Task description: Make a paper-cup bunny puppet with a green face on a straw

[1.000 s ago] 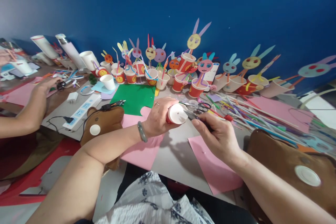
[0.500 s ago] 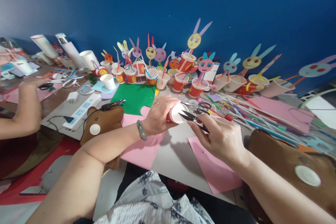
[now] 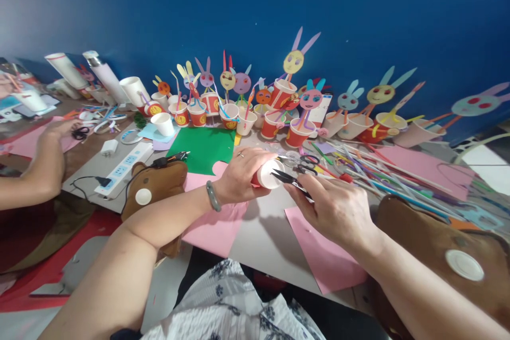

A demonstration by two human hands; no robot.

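My left hand (image 3: 246,172) is wrapped round a red and white paper cup (image 3: 271,174), tipped so that its white round end faces up and towards me. In my right hand (image 3: 332,202) is a pair of black scissors (image 3: 287,177). Their pointed tips lie against the white end of the cup; I cannot tell whether they pierce it. Just behind the cup, a second pair of scissors (image 3: 308,162) with dark handles rests on the table. Pink paper sheets (image 3: 322,255) lie below both hands, and a green sheet (image 3: 201,149) is behind my left wrist.
Paper cups with rabbit-faced figures (image 3: 300,130) line the blue wall. Pipe cleaners (image 3: 398,180) are heaped at right. Brown plush pouches (image 3: 163,180) flank my arms. A power strip (image 3: 123,167) lies at left, near a co-worker's arm (image 3: 48,164).
The black scissors' blades look closer together, still at the cup's end. At left, the co-worker's hand has shifted, with dark scissors handles showing more. My left hand keeps its hold on the cup.
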